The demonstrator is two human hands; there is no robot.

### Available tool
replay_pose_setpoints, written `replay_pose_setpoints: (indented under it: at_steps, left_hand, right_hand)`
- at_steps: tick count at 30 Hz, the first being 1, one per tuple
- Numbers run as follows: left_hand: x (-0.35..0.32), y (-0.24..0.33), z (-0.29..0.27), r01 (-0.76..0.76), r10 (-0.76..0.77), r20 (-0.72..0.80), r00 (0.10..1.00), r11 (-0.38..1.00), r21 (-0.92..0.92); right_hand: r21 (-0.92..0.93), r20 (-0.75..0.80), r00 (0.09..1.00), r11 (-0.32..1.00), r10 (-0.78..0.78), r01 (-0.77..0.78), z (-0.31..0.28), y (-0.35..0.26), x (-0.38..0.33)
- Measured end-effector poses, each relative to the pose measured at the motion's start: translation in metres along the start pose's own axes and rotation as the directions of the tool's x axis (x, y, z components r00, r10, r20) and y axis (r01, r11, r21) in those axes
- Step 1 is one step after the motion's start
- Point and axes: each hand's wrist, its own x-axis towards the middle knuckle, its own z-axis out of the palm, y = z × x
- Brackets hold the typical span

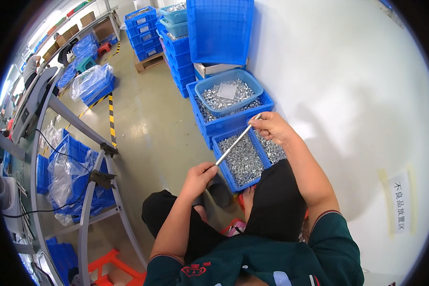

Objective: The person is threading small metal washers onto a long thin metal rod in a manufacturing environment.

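Note:
A thin silver metal rod (236,143) stretches between my two hands, slanting up to the right. Its lower end is gripped in my left hand (198,180), fingers closed around it. My right hand (271,127) pinches the upper end between thumb and fingers. Beneath the rod stands a blue bin (229,182) full of small shiny metal parts. Just beyond, a light-blue tub (201,90) of larger metal parts, with a clear square lid-like piece (227,91) on top, rests in a bigger blue crate (209,126).
Behind the tub a large blue crate (220,31) stands upright, beside stacked blue crates (143,35). A white wall (357,119) is close on the right. To the left are a grey-legged workbench (84,229), plastic-covered crates (71,176) and a red stool (112,264).

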Motion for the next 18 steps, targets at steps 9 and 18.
replay_pose_setpoints:
  at_steps: [9, 18]
  left_hand:
    - [0.020, -0.002, 0.010, -0.106, 0.121, 0.053, 0.991, 0.967, -0.230]
    - [0.022, -0.006, 0.009, -0.099, 0.113, 0.068, 0.991, 0.979, -0.179]
  right_hand:
    - [0.436, 0.158, 0.960, 0.856, 0.233, -0.279, -0.022, 0.013, 0.007]
    - [0.585, 0.194, 0.972, 0.779, 0.136, -0.225, -0.034, 0.016, 0.007]
